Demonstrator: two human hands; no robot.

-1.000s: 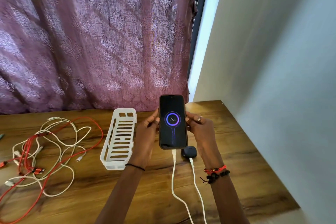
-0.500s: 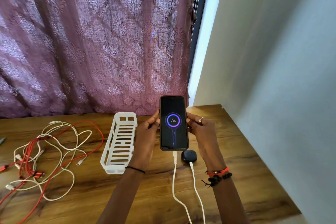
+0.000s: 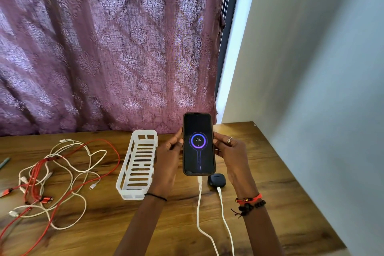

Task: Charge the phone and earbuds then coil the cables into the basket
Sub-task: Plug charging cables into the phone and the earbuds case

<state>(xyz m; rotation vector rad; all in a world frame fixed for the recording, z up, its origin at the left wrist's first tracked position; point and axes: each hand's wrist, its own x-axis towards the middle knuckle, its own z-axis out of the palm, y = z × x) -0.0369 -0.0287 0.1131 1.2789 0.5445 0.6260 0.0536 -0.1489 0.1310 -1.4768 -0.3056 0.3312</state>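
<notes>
Currently both hands grip the phone (image 3: 198, 143) upright above the table (image 3: 270, 183): left hand (image 3: 166, 164) fingers curled on its left edge, right hand (image 3: 232, 156) fingers pressed on its right edge. Screen shows 76, a white cable (image 3: 200, 203) plugged in below the fingers. Earbuds case (image 3: 216, 180) sits under the right palm, its own cable (image 3: 223, 210) attached. Basket (image 3: 138, 164) just left of left-hand knuckles; loose cables (image 3: 62, 174) well beyond, uncoiled.

left hand (image 3: 166, 162): bare forearm, no sleeve, thin black band (image 3: 155, 196) at wrist | right hand (image 3: 232, 156): bare forearm, silver ring (image 3: 229, 140) on one finger, red cord bracelet (image 3: 248, 198) above black bead bracelet (image 3: 252, 206) with trailing knotted end
</notes>
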